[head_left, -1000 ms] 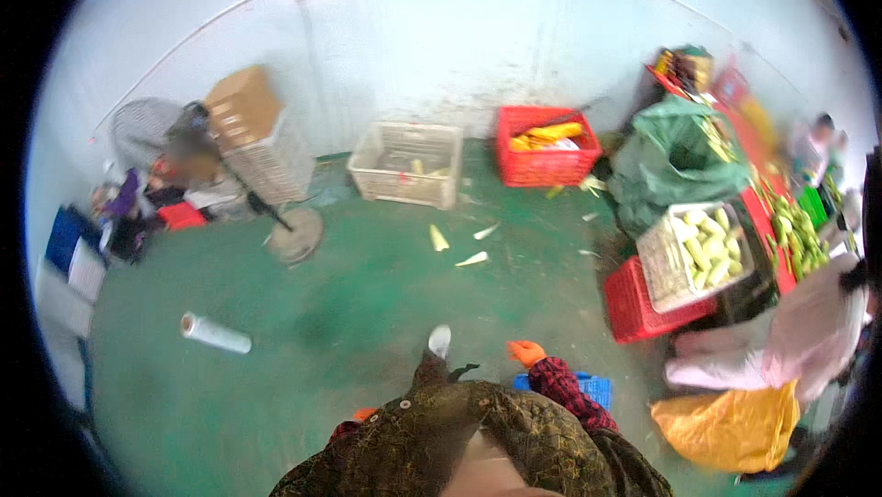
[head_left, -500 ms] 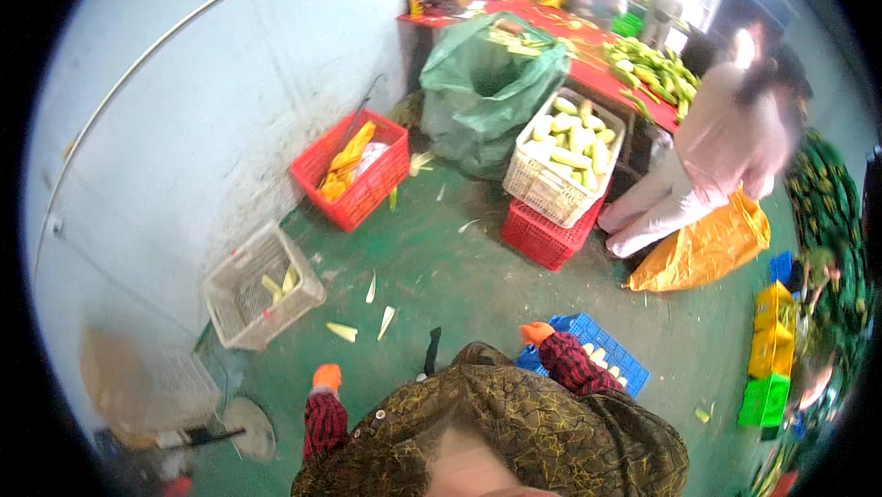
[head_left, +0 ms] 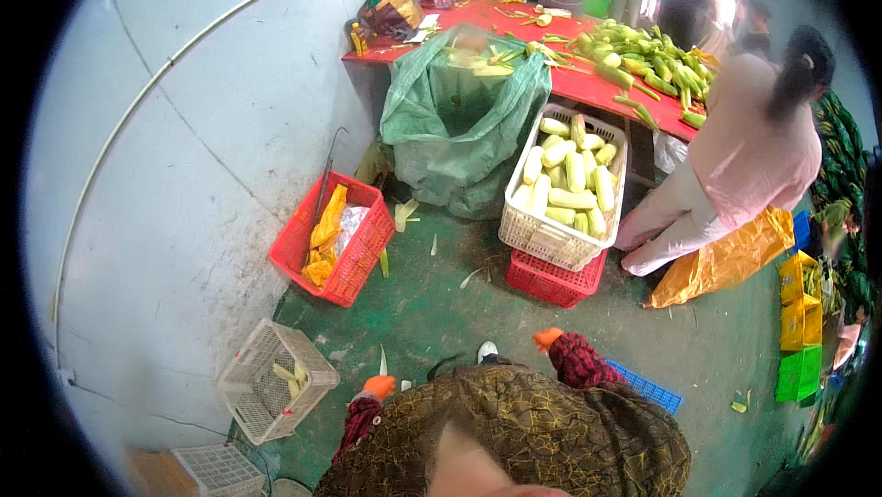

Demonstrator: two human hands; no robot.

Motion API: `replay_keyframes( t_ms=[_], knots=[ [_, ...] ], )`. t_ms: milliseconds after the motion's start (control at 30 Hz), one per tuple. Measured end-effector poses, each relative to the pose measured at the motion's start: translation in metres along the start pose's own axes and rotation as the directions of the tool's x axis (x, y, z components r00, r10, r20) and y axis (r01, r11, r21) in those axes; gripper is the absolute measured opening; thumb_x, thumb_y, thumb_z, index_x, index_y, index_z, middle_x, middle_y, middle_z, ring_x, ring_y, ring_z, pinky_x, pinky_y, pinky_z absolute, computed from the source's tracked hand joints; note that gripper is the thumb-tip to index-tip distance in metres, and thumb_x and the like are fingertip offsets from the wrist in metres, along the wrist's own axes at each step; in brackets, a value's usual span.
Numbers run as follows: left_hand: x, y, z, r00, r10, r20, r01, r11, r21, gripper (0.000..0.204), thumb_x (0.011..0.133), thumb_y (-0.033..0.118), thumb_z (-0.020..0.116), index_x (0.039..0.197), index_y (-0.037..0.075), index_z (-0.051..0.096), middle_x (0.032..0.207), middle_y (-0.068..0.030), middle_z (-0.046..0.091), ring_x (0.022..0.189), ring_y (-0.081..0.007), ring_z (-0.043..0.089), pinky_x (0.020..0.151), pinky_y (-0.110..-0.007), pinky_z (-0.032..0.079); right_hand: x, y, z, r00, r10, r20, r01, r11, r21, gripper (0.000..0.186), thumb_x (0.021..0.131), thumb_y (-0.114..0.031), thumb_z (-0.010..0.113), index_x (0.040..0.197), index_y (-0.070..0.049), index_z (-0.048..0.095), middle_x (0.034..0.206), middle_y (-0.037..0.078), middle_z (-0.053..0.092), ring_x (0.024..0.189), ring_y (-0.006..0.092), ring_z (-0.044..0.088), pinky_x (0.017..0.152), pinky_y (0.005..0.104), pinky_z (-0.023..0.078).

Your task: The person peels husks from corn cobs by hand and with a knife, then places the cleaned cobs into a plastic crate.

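Observation:
My left hand point(head_left: 378, 387), in an orange glove, hangs low at my left with its fingers curled together. Nothing shows in it, and a pale leaf strip point(head_left: 383, 361) lies on the floor just beyond. My right hand point(head_left: 547, 339), gloved in orange too, is held out at my right with curled fingers and no visible object. It is nearest to a blue crate point(head_left: 648, 389), partly hidden by my sleeve. Ahead, a white crate point(head_left: 553, 247) full of pale green-yellow ears, seemingly corn, rests on a red crate point(head_left: 551, 281).
A person point(head_left: 749, 148) stands right of the crates, beside an orange sack point(head_left: 721, 258). A green bag point(head_left: 459, 166) stands by the red table point(head_left: 597, 93). At the left are a red crate point(head_left: 354, 254) and a white crate point(head_left: 312, 359). Several people work farther back.
My view has moved forward and tilted up, so the table and stacked crates look closer. The blue crate has slipped mostly behind my right arm. Both hands appear empty throughout.

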State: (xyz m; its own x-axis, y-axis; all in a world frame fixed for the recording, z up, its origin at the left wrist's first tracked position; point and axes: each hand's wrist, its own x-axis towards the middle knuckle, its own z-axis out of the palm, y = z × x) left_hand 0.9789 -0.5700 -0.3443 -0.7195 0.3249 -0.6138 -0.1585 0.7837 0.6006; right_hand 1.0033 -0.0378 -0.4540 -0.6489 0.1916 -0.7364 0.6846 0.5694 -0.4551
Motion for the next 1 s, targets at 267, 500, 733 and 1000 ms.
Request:
replay_keyframes(
  t_ms=[267,500,733,1000],
  knots=[
    [0.115,-0.13,-0.001,0.987,0.159,0.02,-0.145,0.834,0.533,0.021,0.081,0.026,0.056,0.083,0.005,0.058,0.082,-0.0145,0.062,0.074,-0.034,0.06,0.063,-0.046,0.046,0.054,-0.147,-0.113,0.929,-0.316,-0.193,0.371,0.79,0.488,0.041,0.086,-0.037,0.058,0.106,-0.001,0.063,0.096,0.012,0.065,0.08,0.0221,0.063,0.069,0.0328,0.051],
    [0.231,-0.047,-0.108,0.999,-0.027,0.04,0.04,0.925,-0.378,0.026,0.084,0.024,0.054,0.09,0.0,0.06,0.087,-0.0114,0.063,0.075,-0.0247,0.061,0.065,-0.038,0.049,0.051,-0.234,-0.113,0.984,-0.171,0.053,0.089,0.722,0.686,0.041,0.085,-0.035,0.058,0.109,-0.002,0.061,0.101,0.011,0.064,0.08,0.0227,0.064,0.067,0.0319,0.049],
    [0.378,0.068,-0.264,0.974,-0.226,0.014,0.214,0.901,-0.376,0.031,0.08,0.029,0.053,0.09,0.001,0.062,0.085,-0.009,0.063,0.069,-0.019,0.059,0.06,-0.034,0.046,0.113,-0.261,-0.172,0.983,0.072,-0.169,0.101,0.559,0.823,0.042,0.086,-0.032,0.058,0.115,-0.001,0.056,0.109,0.015,0.061,0.092,0.0281,0.061,0.071,0.0355,0.049],
    [0.494,0.184,-0.36,0.973,-0.014,-0.232,-0.115,0.839,-0.531,0.035,0.08,0.034,0.056,0.096,0.005,0.065,0.077,-0.0038,0.062,0.065,-0.0137,0.056,0.057,-0.029,0.043,0.108,-0.364,-0.218,0.983,0.077,-0.166,0.093,0.575,0.813,0.051,0.083,-0.042,0.06,0.116,-0.004,0.056,0.112,0.012,0.061,0.096,0.0249,0.061,0.085,0.0377,0.042]
  ],
)
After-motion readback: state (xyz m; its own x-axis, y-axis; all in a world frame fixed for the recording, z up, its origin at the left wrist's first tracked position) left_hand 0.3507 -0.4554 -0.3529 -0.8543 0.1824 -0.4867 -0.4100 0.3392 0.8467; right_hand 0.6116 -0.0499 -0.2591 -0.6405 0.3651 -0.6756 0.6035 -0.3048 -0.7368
